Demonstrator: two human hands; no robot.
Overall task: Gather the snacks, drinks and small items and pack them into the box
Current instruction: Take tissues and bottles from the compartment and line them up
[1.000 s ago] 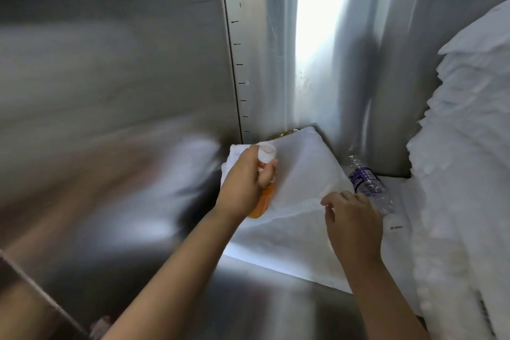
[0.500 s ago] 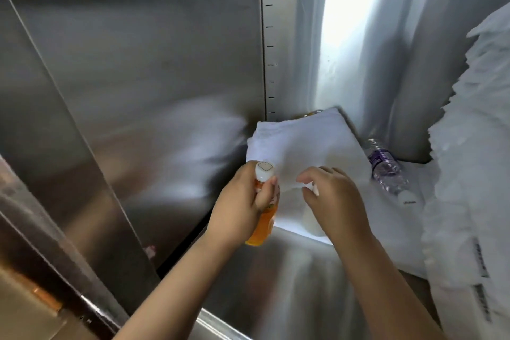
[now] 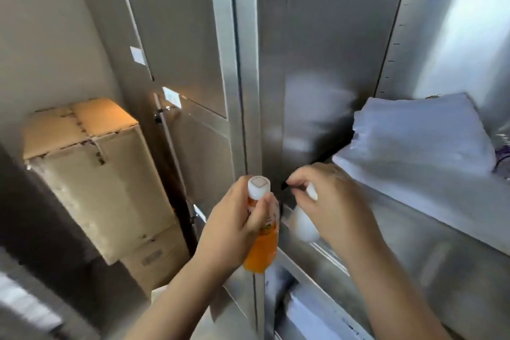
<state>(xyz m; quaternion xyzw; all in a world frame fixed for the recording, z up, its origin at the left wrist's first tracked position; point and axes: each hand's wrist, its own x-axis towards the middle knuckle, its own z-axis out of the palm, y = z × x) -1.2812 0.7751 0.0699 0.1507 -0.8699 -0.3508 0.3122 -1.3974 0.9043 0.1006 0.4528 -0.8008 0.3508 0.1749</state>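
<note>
A: Steel cabinet [image 3: 317, 63], outside shelf. L hand [image 3: 234, 223]?
B: Fingers wrapped round orange drink bottle [image 3: 262, 246], upright, prob. for carrying.
A: R hand [image 3: 334, 207]?
B: Curled on white item [image 3: 303, 223], blurred. Cardboard box [image 3: 91, 174] well apart, left.

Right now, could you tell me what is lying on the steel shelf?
A white folded stack and, beside it, a purple-labelled clear bottle, mostly cut off. Anything behind the stack is covered.

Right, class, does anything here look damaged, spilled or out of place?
The top cardboard box, left of the cabinet, looks battered: its flap seams are ragged and torn. Nothing looks spilled; the juice bottle in the left hand is capped.
</note>
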